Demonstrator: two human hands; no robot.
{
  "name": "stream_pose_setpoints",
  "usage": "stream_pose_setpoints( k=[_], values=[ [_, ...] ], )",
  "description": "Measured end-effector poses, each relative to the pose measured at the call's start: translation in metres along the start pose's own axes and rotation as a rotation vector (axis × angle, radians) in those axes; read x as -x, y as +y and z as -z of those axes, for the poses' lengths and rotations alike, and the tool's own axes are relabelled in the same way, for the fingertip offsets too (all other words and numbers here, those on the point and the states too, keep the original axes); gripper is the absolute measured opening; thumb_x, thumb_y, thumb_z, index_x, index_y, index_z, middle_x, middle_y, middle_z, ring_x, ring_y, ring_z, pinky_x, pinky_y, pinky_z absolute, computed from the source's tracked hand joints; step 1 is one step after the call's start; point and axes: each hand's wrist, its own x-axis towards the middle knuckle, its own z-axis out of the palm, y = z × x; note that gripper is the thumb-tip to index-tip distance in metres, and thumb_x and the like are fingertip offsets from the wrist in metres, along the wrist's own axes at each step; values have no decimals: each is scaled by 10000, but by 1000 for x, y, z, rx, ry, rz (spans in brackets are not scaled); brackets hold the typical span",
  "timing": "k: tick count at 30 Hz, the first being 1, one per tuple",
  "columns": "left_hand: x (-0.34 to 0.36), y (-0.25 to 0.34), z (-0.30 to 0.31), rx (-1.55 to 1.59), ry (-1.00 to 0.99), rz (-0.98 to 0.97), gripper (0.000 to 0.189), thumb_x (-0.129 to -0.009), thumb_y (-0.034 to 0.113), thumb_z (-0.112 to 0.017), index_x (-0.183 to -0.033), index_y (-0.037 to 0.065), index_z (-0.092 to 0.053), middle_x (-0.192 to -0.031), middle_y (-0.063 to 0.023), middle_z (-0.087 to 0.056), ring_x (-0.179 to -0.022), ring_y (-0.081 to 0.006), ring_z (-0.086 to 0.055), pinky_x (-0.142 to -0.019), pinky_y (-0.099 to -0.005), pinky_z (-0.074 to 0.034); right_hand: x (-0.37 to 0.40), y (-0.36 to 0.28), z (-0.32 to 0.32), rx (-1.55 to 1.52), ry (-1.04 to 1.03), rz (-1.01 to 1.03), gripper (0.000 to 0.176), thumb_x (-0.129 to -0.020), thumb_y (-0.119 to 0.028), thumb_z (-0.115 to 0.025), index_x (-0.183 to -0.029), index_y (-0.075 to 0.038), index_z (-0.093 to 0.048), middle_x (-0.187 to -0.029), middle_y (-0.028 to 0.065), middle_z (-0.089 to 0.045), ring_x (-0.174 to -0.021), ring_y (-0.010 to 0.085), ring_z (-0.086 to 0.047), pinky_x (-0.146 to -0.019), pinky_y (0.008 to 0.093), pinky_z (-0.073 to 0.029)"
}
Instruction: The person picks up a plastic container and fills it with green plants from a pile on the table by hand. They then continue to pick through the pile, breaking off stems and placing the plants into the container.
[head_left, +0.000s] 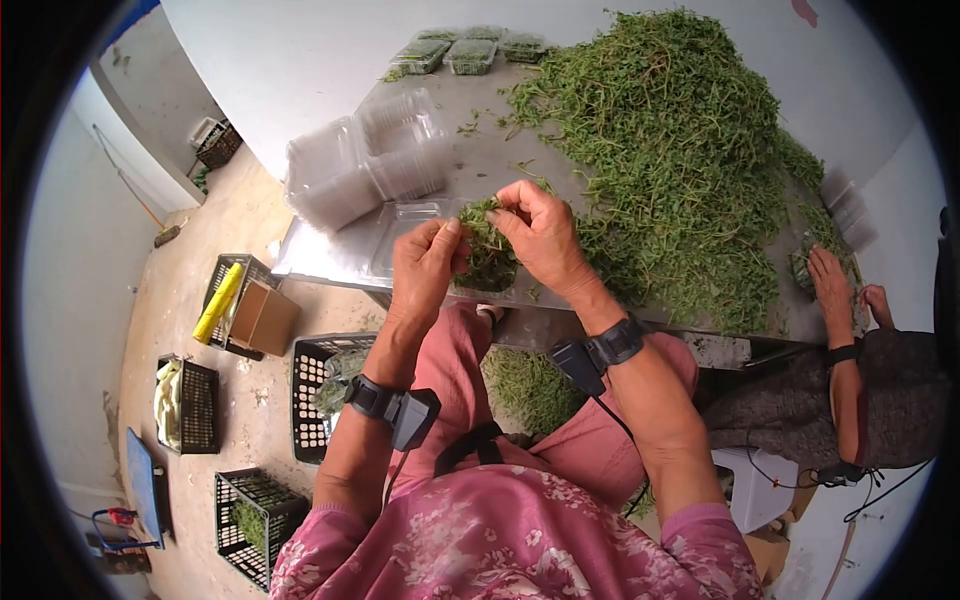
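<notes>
My left hand (428, 252) is closed, thumb against fingers, on the left edge of a bunch of leafy green stems (482, 228). Opposite it, my right hand (545, 238) pinches the same bunch between thumb and fingertips. The greens are just above and partly inside a clear plastic box at the table's near edge; my hands hide most of that box. Its open clear lid (395, 235) lies flat to the left. A large heap of the same green stems (670, 160) rises on the table to the right of my hands.
Stacked empty clear boxes (365, 155) stand at the table's left, filled boxes (470, 55) at the back. Another person's hand (832, 285) works among greens at far right. Black crates (310, 375) and a cardboard box (264, 318) sit on the floor at left.
</notes>
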Motion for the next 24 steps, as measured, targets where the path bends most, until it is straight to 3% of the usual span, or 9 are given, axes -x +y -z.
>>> stream_pose_setpoints(
  k=[8,13,17,20,24],
  values=[
    [-7,0,27,61,95,-14,266,-987,244,-557,-997,4,-672,-830,-51,-673,-659,-91,-588,-566,-219,-414,-6,15,9,37,103,-88,162,-826,-104,-702,-890,13,-610,-736,70,-650,-644,130,-593,-615,296,-498],
    [-7,5,46,13,141,-43,283,-989,269,-549,-1047,19,-666,-944,-65,-691,-720,-91,-601,-596,-211,-416,-5,18,-1,-5,3,-169,177,-805,-125,-717,-882,8,-630,-748,84,-681,-660,151,-635,-631,306,-516],
    [-6,5,54,47,116,-46,272,-990,255,-546,-1018,10,-663,-891,-62,-685,-695,-86,-590,-588,-211,-415,-5,16,-12,38,-21,-207,185,-790,-128,-727,-888,4,-642,-776,102,-703,-677,162,-664,-642,311,-528],
    [-4,8,56,47,66,-32,258,-987,239,-553,-961,5,-661,-809,-54,-672,-653,-85,-582,-569,-211,-415,-5,5,-13,71,-89,-261,148,-848,-88,-699,-910,15,-615,-741,21,-650,-653,50,-555,-590,233,-480],
    [-4,9,57,-21,16,1,293,-984,267,-567,-883,6,-655,-719,-35,-637,-591,-87,-559,-538,-215,-408,-1,-7,-11,204,-164,-225,160,-842,-105,-701,-925,8,-626,-725,50,-662,-653,69,-584,-609,252,-495]
  ],
)
